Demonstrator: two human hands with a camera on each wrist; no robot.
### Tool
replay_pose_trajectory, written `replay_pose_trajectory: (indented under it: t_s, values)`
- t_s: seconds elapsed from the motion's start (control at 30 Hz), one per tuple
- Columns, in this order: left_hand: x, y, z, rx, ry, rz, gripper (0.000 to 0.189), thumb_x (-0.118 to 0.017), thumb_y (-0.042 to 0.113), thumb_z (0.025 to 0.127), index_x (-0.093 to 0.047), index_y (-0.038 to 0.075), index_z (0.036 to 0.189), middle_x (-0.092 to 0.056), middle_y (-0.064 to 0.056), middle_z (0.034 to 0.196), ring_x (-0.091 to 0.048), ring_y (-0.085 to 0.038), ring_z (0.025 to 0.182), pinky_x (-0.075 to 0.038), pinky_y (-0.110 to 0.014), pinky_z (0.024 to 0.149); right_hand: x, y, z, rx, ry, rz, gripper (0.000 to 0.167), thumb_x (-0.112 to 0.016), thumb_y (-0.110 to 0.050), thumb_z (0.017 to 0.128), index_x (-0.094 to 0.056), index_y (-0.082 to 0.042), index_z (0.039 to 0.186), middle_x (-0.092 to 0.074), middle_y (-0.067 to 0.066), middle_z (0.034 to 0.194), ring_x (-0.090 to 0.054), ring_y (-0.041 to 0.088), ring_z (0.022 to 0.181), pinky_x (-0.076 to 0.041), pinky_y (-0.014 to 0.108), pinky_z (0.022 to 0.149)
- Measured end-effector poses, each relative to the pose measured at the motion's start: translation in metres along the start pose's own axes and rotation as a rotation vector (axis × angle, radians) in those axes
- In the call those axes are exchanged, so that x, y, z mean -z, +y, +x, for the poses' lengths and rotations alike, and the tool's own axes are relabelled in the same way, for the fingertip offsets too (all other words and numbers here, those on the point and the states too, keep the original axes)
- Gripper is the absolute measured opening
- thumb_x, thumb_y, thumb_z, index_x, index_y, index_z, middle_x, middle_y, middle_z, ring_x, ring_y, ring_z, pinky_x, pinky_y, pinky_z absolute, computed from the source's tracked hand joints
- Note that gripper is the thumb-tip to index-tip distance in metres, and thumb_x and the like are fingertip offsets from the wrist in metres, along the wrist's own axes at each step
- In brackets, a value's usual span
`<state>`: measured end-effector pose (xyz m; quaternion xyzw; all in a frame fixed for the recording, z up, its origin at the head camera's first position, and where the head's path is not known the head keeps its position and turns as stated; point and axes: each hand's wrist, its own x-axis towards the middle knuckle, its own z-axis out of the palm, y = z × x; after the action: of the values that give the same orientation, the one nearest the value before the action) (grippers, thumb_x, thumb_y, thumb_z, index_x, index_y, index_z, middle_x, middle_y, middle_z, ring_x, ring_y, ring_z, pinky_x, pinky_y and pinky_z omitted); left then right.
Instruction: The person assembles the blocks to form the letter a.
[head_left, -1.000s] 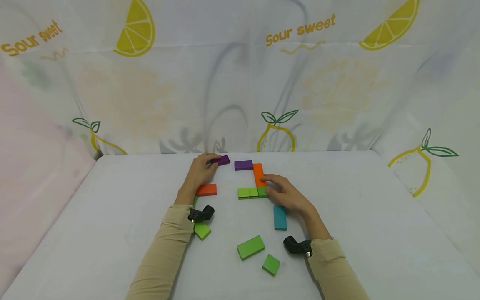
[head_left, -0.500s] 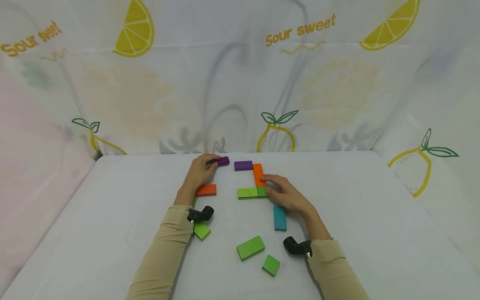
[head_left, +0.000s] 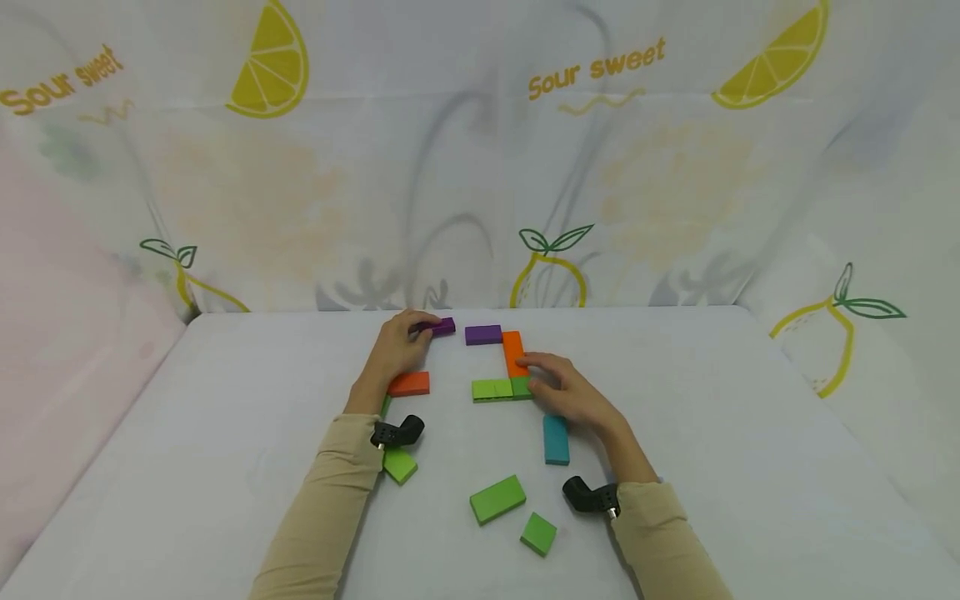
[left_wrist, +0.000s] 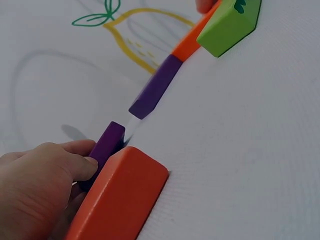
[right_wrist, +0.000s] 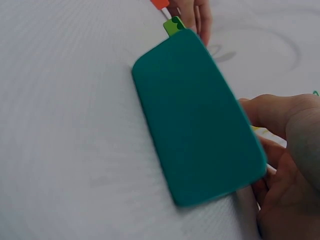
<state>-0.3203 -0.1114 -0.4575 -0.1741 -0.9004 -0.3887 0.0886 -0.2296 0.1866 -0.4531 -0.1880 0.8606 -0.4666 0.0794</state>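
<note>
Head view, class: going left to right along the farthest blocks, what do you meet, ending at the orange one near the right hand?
Purple block held in the left hand → second purple block → orange block.

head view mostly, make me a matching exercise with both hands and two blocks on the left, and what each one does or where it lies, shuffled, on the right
1. left hand
2. right hand
3. teal block
4. red-orange block

A. lies close beside the left hand
B. is at the bright orange block
C. lies near the right hand
D. pinches the dark purple block

Pairs: 1-D, 2-B, 3-C, 4-A
</note>
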Motion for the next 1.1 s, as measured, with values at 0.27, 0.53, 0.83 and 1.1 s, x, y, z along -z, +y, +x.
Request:
replay_pose_trajectory:
  t_s: [0.27, 0.53, 0.83, 1.1]
  values:
    - [-0.001, -0.003, -0.002, 0.009, -0.011, -0.002, 0.023, -0.056, 0.007, 0.09, -0.069, 0.01, 0.108, -0.064, -0.014, 0.117, -0.055, -0.031, 0.115, -0.039, -0.045, 0.104, -0.003, 0.001, 0.0, 0.022, 0.003, 0.009, 0.038, -0.053, -0.015, 0.095, -0.051, -0.008, 0.133, -0.038, 0.016, 0.147, -0.026, 0.039, 0.139, -0.018, 0.061, 0.112]
    - [0.0, -0.004, -0.001, -0.019, -0.005, -0.024, 0.022, -0.057, 0.006, 0.089, -0.069, 0.009, 0.107, -0.064, -0.014, 0.117, -0.055, -0.032, 0.115, -0.04, -0.046, 0.104, -0.004, -0.007, 0.0, 0.003, 0.013, 0.006, 0.039, -0.051, -0.009, 0.095, -0.05, -0.004, 0.134, -0.036, 0.02, 0.148, -0.024, 0.042, 0.138, -0.017, 0.063, 0.111]
    - [-0.002, -0.005, 0.002, -0.031, -0.032, -0.047, 0.021, -0.06, 0.003, 0.088, -0.069, 0.008, 0.106, -0.063, -0.015, 0.118, -0.055, -0.031, 0.115, -0.041, -0.045, 0.104, 0.003, -0.029, -0.007, -0.004, 0.005, 0.012, 0.038, -0.05, -0.007, 0.095, -0.049, 0.001, 0.132, -0.036, 0.024, 0.146, -0.025, 0.044, 0.137, -0.018, 0.064, 0.11]
    - [-0.003, -0.001, 0.003, -0.005, -0.04, -0.055, 0.026, -0.061, 0.004, 0.086, -0.068, 0.008, 0.11, -0.062, -0.016, 0.119, -0.056, -0.033, 0.114, -0.041, -0.046, 0.103, 0.003, -0.001, -0.002, 0.027, 0.015, -0.002, 0.038, -0.054, -0.014, 0.095, -0.052, -0.007, 0.132, -0.039, 0.018, 0.146, -0.028, 0.04, 0.138, -0.02, 0.061, 0.111]
